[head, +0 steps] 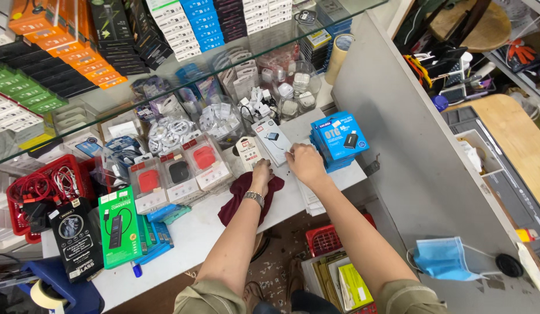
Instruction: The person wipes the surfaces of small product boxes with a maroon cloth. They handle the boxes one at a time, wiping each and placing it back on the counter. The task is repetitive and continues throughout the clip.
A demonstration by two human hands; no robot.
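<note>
My left hand presses down on a dark red cloth lying on the white shelf; a metal watch sits on that wrist. My right hand rests at the edge of a white flat box, fingers curled at its lower corner. A small white and red package lies just above my left hand. A stack of blue boxes stands right of my right hand.
Red and black earbud cases in clear packs, a green box, a black box, a red basket of cables. A glass shelf overhangs. A grey partition with a blue face mask stands at right.
</note>
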